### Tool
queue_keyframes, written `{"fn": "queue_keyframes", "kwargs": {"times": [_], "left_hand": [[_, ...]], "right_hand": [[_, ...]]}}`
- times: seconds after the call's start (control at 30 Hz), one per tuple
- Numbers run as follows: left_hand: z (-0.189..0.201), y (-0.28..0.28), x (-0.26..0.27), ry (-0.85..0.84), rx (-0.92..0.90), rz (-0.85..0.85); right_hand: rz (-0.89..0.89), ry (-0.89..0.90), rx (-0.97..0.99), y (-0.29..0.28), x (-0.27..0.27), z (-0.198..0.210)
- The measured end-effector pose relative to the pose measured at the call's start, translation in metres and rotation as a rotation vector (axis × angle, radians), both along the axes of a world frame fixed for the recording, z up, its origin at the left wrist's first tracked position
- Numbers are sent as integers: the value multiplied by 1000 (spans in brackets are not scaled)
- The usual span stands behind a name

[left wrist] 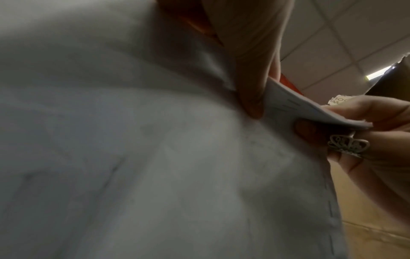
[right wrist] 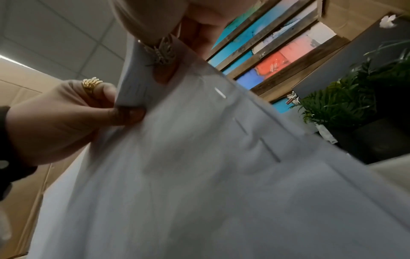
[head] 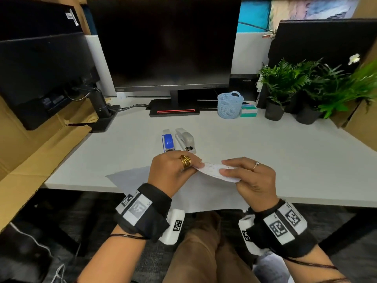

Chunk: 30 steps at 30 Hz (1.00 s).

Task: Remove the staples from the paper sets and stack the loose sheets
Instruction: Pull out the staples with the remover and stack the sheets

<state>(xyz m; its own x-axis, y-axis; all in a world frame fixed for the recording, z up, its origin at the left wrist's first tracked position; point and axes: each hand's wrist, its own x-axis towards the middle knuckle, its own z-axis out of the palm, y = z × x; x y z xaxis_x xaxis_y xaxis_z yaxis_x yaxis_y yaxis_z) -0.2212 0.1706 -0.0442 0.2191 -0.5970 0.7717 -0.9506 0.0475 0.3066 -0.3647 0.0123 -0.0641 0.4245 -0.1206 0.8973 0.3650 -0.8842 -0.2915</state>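
A white stapled paper set [head: 204, 198] is held over the desk's near edge, and its top corner [head: 212, 170] is folded back. My left hand [head: 194, 166], which wears a gold ring, pinches the left end of that corner. My right hand [head: 226, 170] pinches the right end. In the right wrist view a metal staple [right wrist: 220, 92] shows in the paper [right wrist: 177, 175], just right of the left hand's thumb [right wrist: 124, 113]. The left wrist view is filled by the paper [left wrist: 133, 140], with the folded corner [left wrist: 299, 108] pinched between both hands.
A blue stapler [head: 168, 142] and a grey stapler [head: 186, 140] lie side by side on the white desk [head: 285, 160] just beyond my hands. Further back stand a monitor [head: 163, 43], a blue basket [head: 230, 105], sticky notes [head: 248, 111] and potted plants [head: 285, 82]. Cardboard [head: 40, 152] lines the left.
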Motion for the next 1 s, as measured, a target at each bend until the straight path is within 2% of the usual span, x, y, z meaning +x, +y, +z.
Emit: {"fn": "queue_keyframes", "kwargs": {"times": [0.17,0.3,0.5,0.67,0.77,0.87,0.93,1.0], "left_hand": [[-10,-4,-3,-53,-88,-36],[-8,-6,-7,-126,-96,-2],[-9,-3,-10,-52,-50,72],[-12,-4,-12,-58,-31,83],[-13,-4,-12,-102,-45,62],[-13,-10,-14,-127,-109,-23],[-10,-16,-20,-37,-109,-106],[-8,-25,-30,99,-5,-102]], "right_hand": [[-49,-13,-67,-5,-10,-9],[-47,-32,-61,-6,-11,-11],[-46,-30,-65,-7,-10,-14],[-45,-19,-31,-6,-11,-17],[-50,1,64,0,-13,-11],[-29,213,385,4,-18,4],[48,446,522,-4,-25,7],[101,626,616,-18,-36,2]]}}
